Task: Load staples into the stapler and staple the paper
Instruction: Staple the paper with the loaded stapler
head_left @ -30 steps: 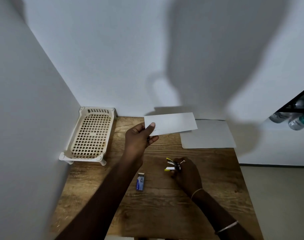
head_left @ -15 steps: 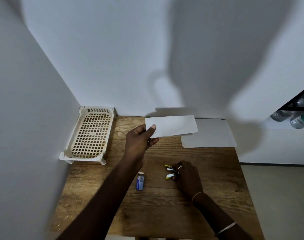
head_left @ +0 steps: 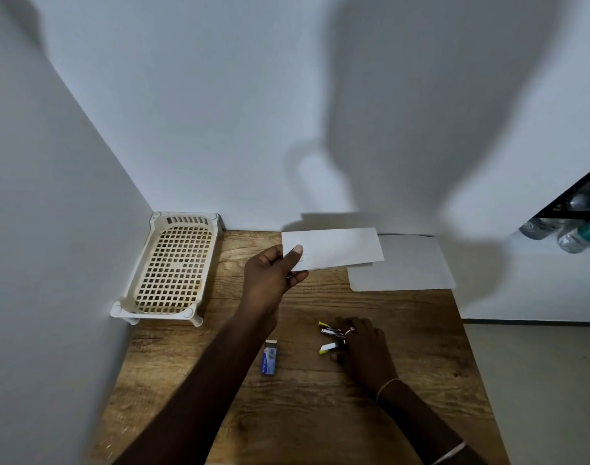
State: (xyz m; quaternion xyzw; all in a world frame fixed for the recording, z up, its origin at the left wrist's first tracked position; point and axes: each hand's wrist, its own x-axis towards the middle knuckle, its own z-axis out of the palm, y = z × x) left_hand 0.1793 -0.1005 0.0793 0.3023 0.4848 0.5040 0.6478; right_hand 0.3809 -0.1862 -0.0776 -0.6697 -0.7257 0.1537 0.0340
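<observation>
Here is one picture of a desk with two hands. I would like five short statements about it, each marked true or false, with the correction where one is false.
1. The left hand pinches a white paper above the table. True.
2. The right hand rests in the cream basket. False: it grips the stapler.
3. The blue staple box lies on the table, left of the stapler. True.
4. The stapler is folded shut. False: its two yellow-tipped parts stand apart.
5. A second sheet lies in the basket. False: the second sheet lies on the table by the back wall.
</observation>
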